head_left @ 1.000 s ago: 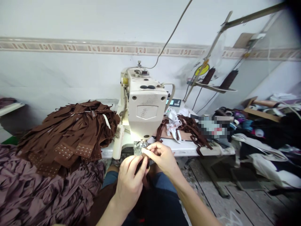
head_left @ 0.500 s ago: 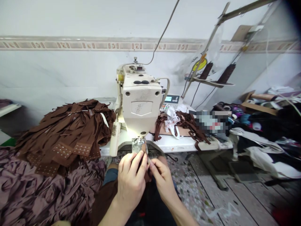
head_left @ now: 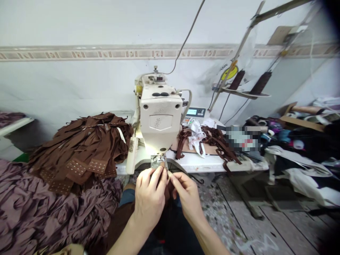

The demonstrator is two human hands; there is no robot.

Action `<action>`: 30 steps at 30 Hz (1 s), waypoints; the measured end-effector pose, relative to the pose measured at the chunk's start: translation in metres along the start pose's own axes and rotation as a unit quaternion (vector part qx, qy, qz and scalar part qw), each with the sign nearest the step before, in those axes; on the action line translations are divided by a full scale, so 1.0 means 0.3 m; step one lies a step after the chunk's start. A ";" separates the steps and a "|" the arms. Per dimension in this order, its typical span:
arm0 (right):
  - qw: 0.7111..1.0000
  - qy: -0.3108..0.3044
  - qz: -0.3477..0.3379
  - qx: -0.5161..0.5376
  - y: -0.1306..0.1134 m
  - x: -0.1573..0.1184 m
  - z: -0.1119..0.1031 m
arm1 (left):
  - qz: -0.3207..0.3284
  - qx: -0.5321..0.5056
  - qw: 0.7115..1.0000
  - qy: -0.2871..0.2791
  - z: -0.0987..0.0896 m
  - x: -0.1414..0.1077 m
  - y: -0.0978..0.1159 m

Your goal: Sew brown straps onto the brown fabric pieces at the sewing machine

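Cloth (head_left: 163,164), brown and mostly covered, just ahead of the fingers of the left hand (head_left: 150,198); far end on the metal plate (head_left: 154,163) of the sewing machine (head_left: 160,120), near part lost beneath the fingers; whether caught under the foot (head_left: 160,158), cannot tell. Left hand closed on the cloth, fingers bent and side by side, thumb hidden; right hand (head_left: 187,194) just to its right, thumb and forefinger pinched together at the edge of the cloth, slightly nearer the body than the left fingertips.

Changed within the last second: right hand drawn back from beside the plate to a lower spot at the left hand's right, then raised slightly again towards the left fingertips; left hand little moved, close in front of the plate. Meaning for the work, as a judgement: front end of the cloth probably in place, with left hand steadying and right hand minding the edge; some risk of skewing with uneven pull.

Well to the left of the left hand, a pile of brown strips (head_left: 87,152), seemingly unchanged; nearer the body, mauve fabric (head_left: 53,219); ahead and right of the right hand, white table (head_left: 208,165) bearing brown scraps (head_left: 182,141) and a white ribbon (head_left: 197,140).
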State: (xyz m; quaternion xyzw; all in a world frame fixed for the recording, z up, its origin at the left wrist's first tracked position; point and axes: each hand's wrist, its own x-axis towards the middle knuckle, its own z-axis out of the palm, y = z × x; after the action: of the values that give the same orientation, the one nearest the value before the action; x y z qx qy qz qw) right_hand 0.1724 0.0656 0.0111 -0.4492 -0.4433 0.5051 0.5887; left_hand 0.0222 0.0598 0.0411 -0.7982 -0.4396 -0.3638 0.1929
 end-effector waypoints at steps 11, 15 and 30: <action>0.999 0.010 0.021 0.024 -0.028 0.036 0.006 | -0.014 0.045 0.999 0.004 0.024 0.009 0.021; 0.998 -0.008 0.046 0.038 -0.009 0.037 -0.010 | -0.028 0.009 1.000 0.002 0.027 -0.002 0.008; 0.992 -0.114 0.058 0.008 0.046 -0.097 0.031 | -0.417 -0.429 0.798 -0.073 -0.066 -0.081 -0.078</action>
State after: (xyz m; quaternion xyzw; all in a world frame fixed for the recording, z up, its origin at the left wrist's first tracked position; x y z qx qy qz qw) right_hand 0.1579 0.0385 -0.0024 -0.4088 -0.4769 0.5898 0.5075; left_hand -0.0141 0.0464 0.0356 -0.5631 -0.5413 -0.5014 -0.3722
